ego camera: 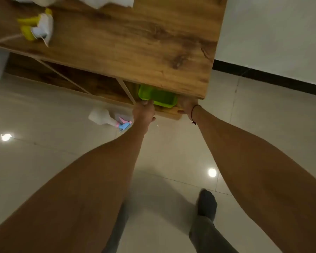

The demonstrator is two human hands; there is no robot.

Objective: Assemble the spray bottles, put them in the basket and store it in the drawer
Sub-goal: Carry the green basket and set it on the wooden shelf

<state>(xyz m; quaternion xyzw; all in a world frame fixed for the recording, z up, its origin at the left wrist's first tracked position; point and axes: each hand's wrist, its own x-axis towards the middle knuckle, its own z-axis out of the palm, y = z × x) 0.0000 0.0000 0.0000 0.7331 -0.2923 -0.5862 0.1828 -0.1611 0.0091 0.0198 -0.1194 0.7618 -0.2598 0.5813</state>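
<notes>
Item: green basket (158,97). Location: on the low shelf or drawer board under the wooden tabletop (135,42), right end, mostly tucked beneath the overhang. Contents hidden; no bottles visible inside.

Item: left hand (144,111). Fingers curled against the basket's near left rim; whether they grip or merely push cannot be told.

Item: right hand (187,106). Set at the board's near right corner, fingertips hidden under the tabletop; grip cannot be told. Dark cord at wrist.

Item: white spray bottle, pink and blue head (108,118). Lying on the floor, left of the left hand, outside the basket.

Item: yellow and white spray head (36,27). Far left on the tabletop, blurred.

Risk, as judged: storing now leaves bottles behind, task incomplete. Uneven pushing could skew the basket against the white frame post (126,91).
</notes>
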